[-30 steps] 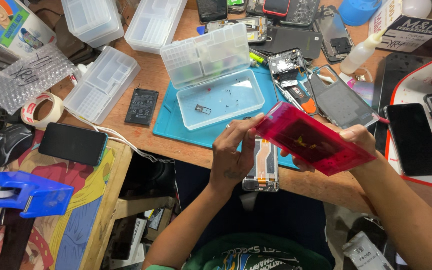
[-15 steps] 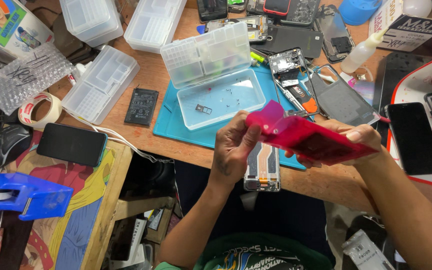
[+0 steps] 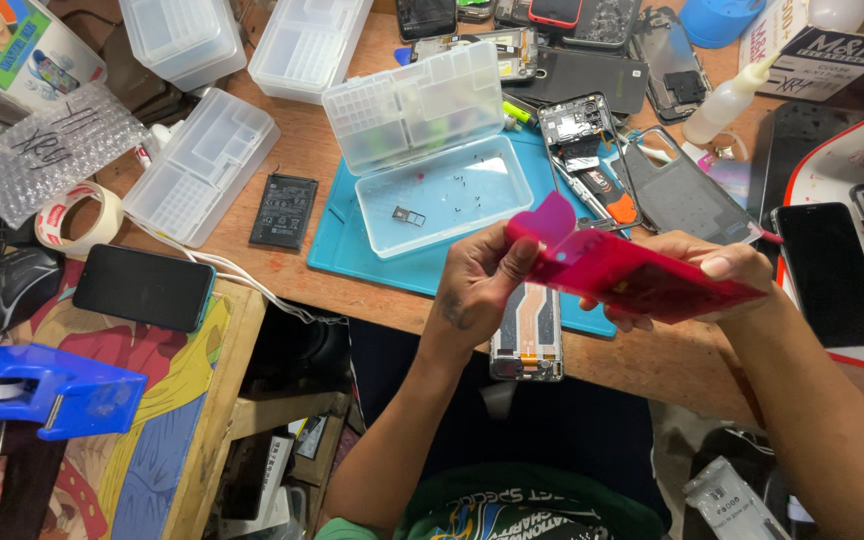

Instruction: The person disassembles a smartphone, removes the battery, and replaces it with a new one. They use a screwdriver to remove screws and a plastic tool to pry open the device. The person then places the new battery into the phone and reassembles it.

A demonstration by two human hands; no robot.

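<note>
Both my hands hold a translucent red-pink panel (image 3: 632,275) above the desk edge. My left hand (image 3: 477,280) pinches its left end, where a pink tab (image 3: 555,217) sticks up by the fingertips. My right hand (image 3: 717,270) grips the panel's right end from behind. Under the panel an opened phone frame (image 3: 527,345) lies upright on the blue mat (image 3: 352,240), partly hidden by my hands. An open clear plastic parts box (image 3: 442,190) with small screws and a tiny tray sits just beyond.
A phone battery (image 3: 283,210), a black phone (image 3: 144,287), a tape roll (image 3: 77,217) and clear organiser boxes (image 3: 202,165) lie at left. Dismantled phones (image 3: 592,150), a glue bottle (image 3: 727,100) and a dark phone (image 3: 827,275) sit at right. A blue tape dispenser (image 3: 37,390) is at lower left.
The red panel has tilted and shifted slightly left and down in my hands. My left fingers have slid along its left end, and the pink tab now stands up more.
</note>
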